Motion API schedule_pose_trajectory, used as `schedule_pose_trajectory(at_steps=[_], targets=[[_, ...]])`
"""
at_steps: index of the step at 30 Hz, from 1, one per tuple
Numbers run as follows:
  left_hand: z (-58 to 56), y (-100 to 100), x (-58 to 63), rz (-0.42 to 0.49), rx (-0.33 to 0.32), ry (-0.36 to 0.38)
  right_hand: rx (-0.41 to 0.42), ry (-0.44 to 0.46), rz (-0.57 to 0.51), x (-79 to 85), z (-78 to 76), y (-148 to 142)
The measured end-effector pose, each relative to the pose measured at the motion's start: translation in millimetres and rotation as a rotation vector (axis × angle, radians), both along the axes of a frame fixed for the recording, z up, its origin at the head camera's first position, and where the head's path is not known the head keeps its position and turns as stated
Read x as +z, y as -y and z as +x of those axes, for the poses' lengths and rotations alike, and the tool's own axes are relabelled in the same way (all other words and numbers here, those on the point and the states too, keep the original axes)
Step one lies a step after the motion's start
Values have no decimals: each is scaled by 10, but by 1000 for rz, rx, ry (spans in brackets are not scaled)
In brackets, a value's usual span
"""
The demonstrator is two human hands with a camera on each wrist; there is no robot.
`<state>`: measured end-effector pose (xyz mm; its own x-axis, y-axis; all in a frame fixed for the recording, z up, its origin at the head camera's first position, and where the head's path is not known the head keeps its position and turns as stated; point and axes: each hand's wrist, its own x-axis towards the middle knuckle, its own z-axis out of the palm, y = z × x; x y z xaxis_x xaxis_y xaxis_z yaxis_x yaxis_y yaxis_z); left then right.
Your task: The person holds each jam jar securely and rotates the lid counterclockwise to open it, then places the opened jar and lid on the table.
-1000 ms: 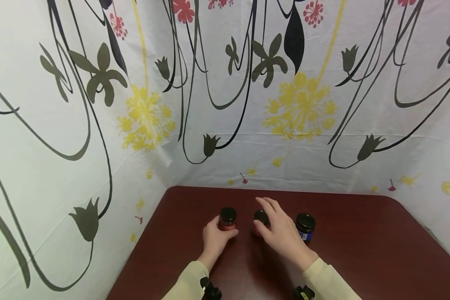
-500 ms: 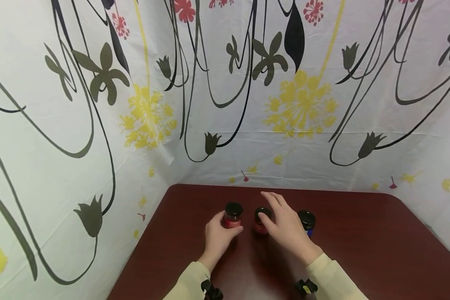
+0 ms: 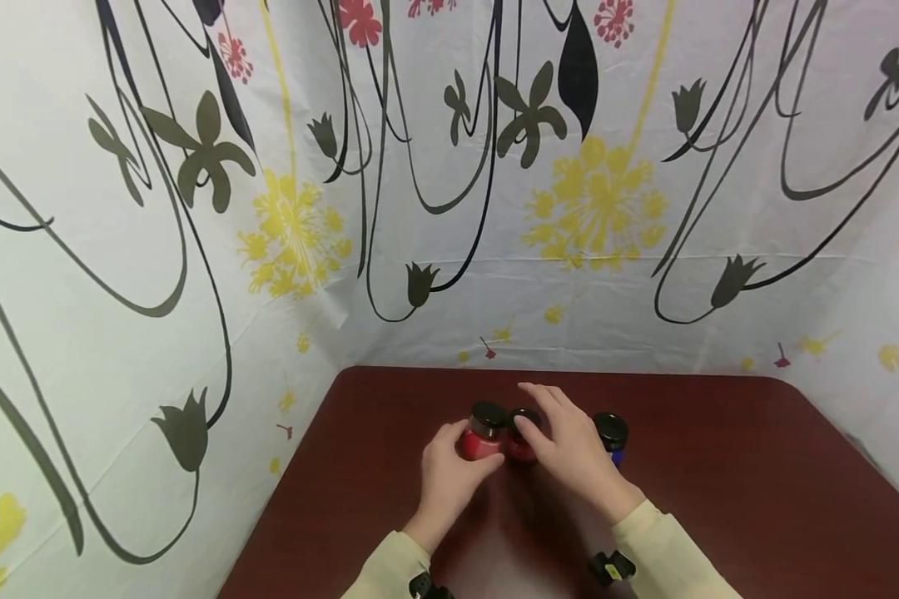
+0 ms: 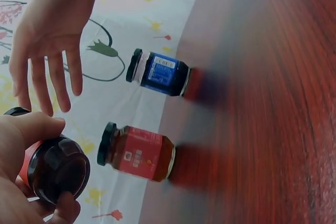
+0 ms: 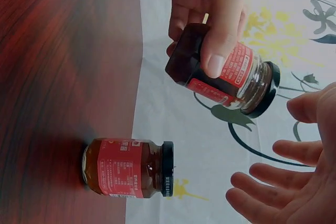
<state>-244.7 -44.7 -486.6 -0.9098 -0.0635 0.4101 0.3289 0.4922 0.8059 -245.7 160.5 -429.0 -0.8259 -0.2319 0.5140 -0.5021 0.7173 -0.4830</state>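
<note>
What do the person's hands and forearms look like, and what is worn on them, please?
The left hand and right hand are bare, with no gloves or rings showing. Plain, pale yellow sleeves reach down to the wrists. A small black device shows by each cuff; the right one bears a yellow mark.

The left jar (image 3: 483, 443) has risen and moved nearer the middle jar (image 3: 522, 450).
</note>
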Motion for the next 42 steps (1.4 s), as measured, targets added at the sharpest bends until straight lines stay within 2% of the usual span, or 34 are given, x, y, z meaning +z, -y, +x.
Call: schedule_pose_trajectory(at_steps=[6,14,20,25,34,42], targets=[[63,-52,47,-23,-3,-41,28,15,-39,21,33,9],[160,-117,125,-68,38,-105,45,35,-105,24,62,10],[188,-172,165,-72,66,-156,51,30,-127,33,82,9],[216,-198,180,-65,79,-168,50,80,-155,35,124,22],[234,-262,177,-78,92,-200,2,100,-201,25,145,17],[237,-330,157,-79,71,-176,-70,134,-289,18,161,48]])
